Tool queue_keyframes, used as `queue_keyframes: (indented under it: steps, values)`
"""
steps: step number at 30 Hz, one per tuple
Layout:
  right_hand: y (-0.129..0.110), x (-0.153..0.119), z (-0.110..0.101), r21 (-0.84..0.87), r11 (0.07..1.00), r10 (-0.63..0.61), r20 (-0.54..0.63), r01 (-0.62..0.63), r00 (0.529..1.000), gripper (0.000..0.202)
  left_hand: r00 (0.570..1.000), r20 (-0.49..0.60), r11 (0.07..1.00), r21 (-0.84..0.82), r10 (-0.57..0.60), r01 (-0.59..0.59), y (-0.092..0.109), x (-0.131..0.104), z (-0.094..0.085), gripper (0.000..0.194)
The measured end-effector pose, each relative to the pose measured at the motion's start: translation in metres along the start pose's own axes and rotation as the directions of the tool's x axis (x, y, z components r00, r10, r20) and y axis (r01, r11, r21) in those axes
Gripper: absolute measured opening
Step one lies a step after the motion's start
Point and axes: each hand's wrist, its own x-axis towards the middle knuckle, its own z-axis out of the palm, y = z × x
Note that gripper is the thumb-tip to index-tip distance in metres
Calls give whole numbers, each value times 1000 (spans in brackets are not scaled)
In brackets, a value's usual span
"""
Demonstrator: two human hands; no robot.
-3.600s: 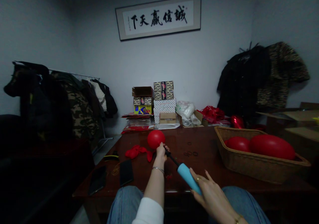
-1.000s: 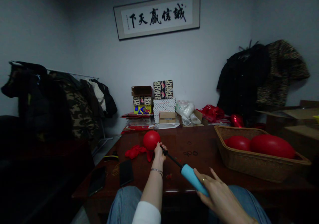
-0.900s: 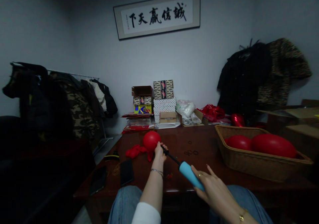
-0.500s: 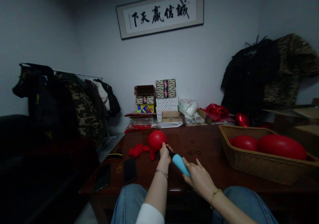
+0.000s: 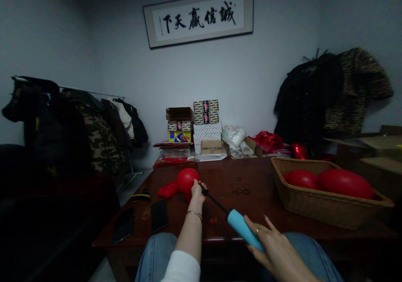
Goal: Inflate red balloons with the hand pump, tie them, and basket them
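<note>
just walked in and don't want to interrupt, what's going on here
The person's left grip holds a round red balloon at the black end of a hand pump, above the table. The right grip is on the pump's blue barrel, with a black rod showing between. Limp red balloons lie just left of the round one. To the right, a wicker basket holds at least two inflated balloons.

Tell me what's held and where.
Left hand: red balloon by its near end, and pump by its black tip. Right hand: pump by its blue end.
</note>
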Motion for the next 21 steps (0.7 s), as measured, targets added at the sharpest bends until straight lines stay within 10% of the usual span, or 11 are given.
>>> queue_keyframes:
  steps: [15,21]
  values:
    - [-24,73,17,-187,981,55,-6,-55,998,55,996,68,994,102,-54,47,-23,-19,24,28]
    - [-23,61,26,-158,987,24,-19,-27,1000,56,998,8,987,148,-59,57,-15,-13,15,26]
